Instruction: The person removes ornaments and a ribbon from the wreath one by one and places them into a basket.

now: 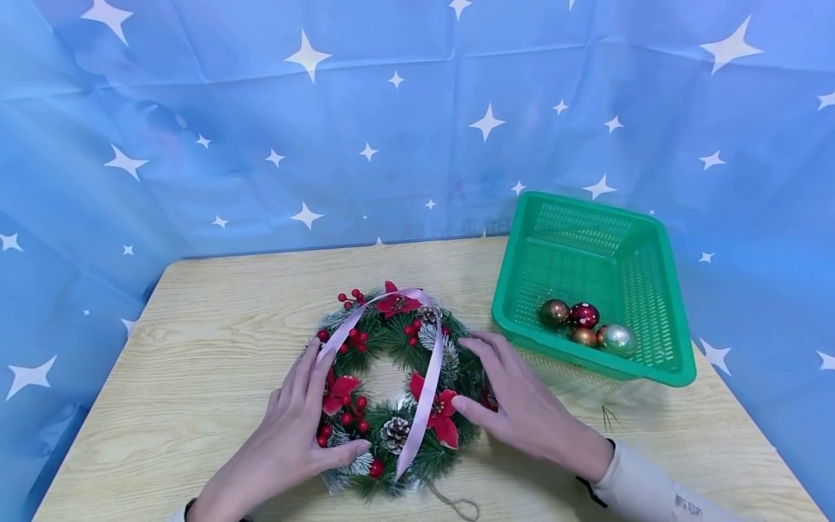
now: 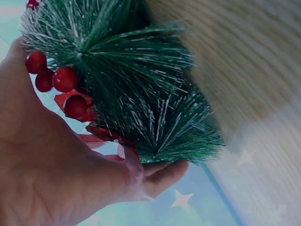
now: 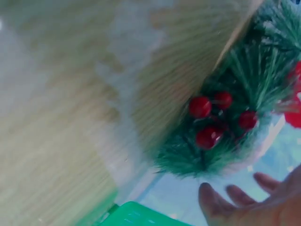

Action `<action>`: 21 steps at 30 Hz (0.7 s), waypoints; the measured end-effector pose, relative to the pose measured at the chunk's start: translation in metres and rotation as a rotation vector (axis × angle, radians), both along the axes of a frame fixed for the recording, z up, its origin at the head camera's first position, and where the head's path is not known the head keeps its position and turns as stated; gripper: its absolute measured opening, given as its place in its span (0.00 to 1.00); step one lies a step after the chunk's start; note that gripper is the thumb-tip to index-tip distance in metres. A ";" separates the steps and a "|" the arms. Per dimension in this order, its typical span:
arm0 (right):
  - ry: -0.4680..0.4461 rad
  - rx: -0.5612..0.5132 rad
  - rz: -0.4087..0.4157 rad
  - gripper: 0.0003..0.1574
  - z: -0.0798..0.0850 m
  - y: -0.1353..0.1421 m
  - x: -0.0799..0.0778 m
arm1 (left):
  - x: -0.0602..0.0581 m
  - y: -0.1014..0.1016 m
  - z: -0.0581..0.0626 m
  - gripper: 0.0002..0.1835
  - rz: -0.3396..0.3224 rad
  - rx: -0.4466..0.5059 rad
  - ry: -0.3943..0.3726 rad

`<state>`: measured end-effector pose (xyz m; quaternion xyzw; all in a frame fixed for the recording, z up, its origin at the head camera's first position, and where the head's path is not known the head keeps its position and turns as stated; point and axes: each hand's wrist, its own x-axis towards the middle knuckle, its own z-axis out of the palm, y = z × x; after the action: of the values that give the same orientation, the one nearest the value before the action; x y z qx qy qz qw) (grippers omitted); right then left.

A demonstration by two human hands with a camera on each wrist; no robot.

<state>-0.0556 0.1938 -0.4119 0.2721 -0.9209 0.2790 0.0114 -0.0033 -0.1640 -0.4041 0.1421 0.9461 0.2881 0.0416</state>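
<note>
A Christmas wreath [image 1: 394, 428] of green pine sprigs lies on the table, with red berries, red flowers and pinecones. A pale pink ribbon [image 1: 427, 395] loops across it. My left hand [image 1: 287, 428] rests along the wreath's left side, thumb spread toward its front and fingertips at the ribbon's left end. In the left wrist view, the ribbon [image 2: 134, 172] passes over the fingers beside the sprigs. At the opposite side, my right hand [image 1: 522, 406] lies with fingers extended over the wreath's right edge, thumb near a red flower [image 1: 443, 420]. The right wrist view shows its fingertips close to red berries [image 3: 209, 136].
A green plastic basket [image 1: 678, 319] stands at the right rear, holding several ornament balls [image 1: 584, 315]. A twine end [image 1: 457, 504] sticks out at the wreath's front. A loose green sprig [image 1: 608, 417] lies on the table [image 1: 215, 326]. Behind hangs a blue star-printed cloth [image 1: 417, 123].
</note>
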 end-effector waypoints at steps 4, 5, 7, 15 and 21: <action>-0.068 -0.084 0.041 0.49 0.000 0.004 -0.011 | -0.005 -0.005 -0.001 0.70 -0.043 0.001 -0.004; -0.086 -0.097 0.049 0.50 -0.001 0.004 -0.013 | -0.006 -0.006 -0.001 0.69 -0.056 0.002 -0.001; -0.122 -0.114 0.065 0.50 -0.001 0.003 -0.018 | -0.010 -0.009 -0.001 0.69 -0.085 0.007 0.007; -0.178 -0.087 0.111 0.52 -0.002 -0.001 -0.029 | -0.021 -0.018 -0.003 0.69 -0.163 0.035 0.022; -0.144 0.002 0.107 0.54 -0.004 0.001 -0.029 | -0.017 -0.016 -0.004 0.68 -0.121 0.017 0.089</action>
<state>-0.0849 0.1944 -0.4155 0.3001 -0.9037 0.2973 -0.0700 -0.0205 -0.1798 -0.4083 0.2119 0.9342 0.2864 0.0159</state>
